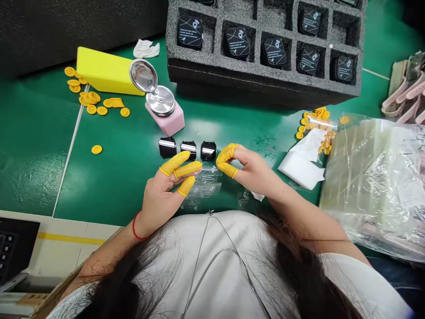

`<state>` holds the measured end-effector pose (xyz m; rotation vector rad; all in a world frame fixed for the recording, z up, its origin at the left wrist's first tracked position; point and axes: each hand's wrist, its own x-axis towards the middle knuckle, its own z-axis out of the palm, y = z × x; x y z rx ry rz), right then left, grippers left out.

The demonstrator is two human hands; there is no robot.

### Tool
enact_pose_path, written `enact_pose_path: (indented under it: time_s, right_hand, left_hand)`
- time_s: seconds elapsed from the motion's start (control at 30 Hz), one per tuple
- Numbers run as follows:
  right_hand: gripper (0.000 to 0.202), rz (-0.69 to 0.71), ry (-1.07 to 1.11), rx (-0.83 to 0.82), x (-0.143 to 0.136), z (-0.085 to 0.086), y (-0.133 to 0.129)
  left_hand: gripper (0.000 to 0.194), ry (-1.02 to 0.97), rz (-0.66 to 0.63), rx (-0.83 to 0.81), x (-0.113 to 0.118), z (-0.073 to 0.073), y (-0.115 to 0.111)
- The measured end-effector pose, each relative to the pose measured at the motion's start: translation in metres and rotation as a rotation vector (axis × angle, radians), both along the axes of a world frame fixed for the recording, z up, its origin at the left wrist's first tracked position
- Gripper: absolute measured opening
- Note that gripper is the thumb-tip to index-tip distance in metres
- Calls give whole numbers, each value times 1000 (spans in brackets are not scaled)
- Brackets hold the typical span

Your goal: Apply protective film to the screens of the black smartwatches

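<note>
1. Watching through the head camera, I had the left hand [166,190] and the right hand [249,166] facing each other over the green worktop [119,177], yellow covers on several fingers of each.
2. On the left, the thumb and the fingers stood a little apart; I could not tell whether they touched the film beside them.
3. On the right, the thumb and fingertips came together; I could not tell whether anything thin was pinched there.
4. The printed clear films [207,190] lay between and below the hands, overlapping down toward the white shirt [212,257]; another printed piece [243,198] lay below the right hand.
5. Just beyond the fingers, I had three black square pieces [188,151] in a row, the middle one nearest the left hand.
6. Further off stood a pink bottle [169,119] with its metal lid raised, beside a yellow block [106,73], with loose yellow finger covers [102,110] nearby.
7. At the top, a dark foam tray [259,73] held black printed squares [237,43] in some compartments.
8. To the right, I saw white wipes [300,168], more yellow covers [300,129] and a clear plastic bag [375,177].
</note>
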<state>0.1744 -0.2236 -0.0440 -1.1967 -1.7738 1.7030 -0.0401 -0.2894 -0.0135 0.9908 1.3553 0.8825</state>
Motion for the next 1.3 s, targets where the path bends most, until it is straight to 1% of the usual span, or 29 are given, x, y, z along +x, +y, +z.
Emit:
enact_pose_path:
  time_s: [0.07,0.13,0.2,0.27,0.33,0.43,0.53,0.63,0.7,0.9,1.1,1.3]
  right_hand:
    - [12,24,9,-5,-2,1,1]
    - [11,24,48,-47,-2,1,4]
    - [8,-33,107,-117,0,-3,10]
    - [7,-137,120,-178,3,-12,19]
    - [12,-214,76,-208,5,-25,28]
    - [19,-202,-36,-208,4,-46,35]
    - [19,-168,-135,-142,0,-57,33]
    - [15,-142,-172,-100,-3,-57,28]
    - [15,-124,-189,-93,-4,-55,26]
    - [21,-71,-195,-87,-4,-53,27]
    - [18,-61,-227,-60,-5,-54,26]
    - [19,-43,-239,-60,-4,-54,26]
  left_hand:
    - [51,6,9,-37,1,0,0]
    - [47,40,9,-96,1,-1,0]
    - [43,100,-1,-153,1,0,3]
    - [36,111,-17,-222,2,2,6]
    - [28,38,-43,-315,4,2,10]
    - [24,-103,-120,-455,7,0,13]
    - [30,-126,-207,-500,10,-5,13]
    - [36,-85,-287,-490,10,-11,12]
    - [39,-66,-307,-476,9,-13,11]
    - [43,-48,-302,-464,9,-16,9]
    - [46,-52,-298,-480,8,-17,7]
    - [49,-60,-311,-443,8,-19,7]
